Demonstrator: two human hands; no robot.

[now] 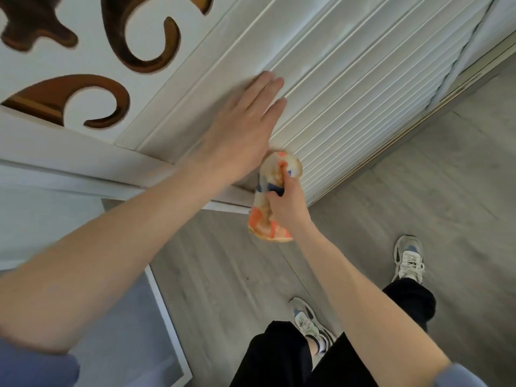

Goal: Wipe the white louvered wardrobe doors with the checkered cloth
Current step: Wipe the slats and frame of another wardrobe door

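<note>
A white louvered wardrobe door [349, 107] is seen above a grey floor [418, 191], beside a panel with brown scroll cut-outs [83, 51]. The checkered cloth [264, 222], bunched orange, white and blue, is gripped by the right hand [284, 202] at the lower slats, its long axis running from slats toward floor. The left hand [240, 129] is laid flat, fingers straight, on the door frame.

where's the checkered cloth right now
Head view, near centre: the checkered cloth is bunched in the right hand at the louvered door, just below the flat left hand.
</note>
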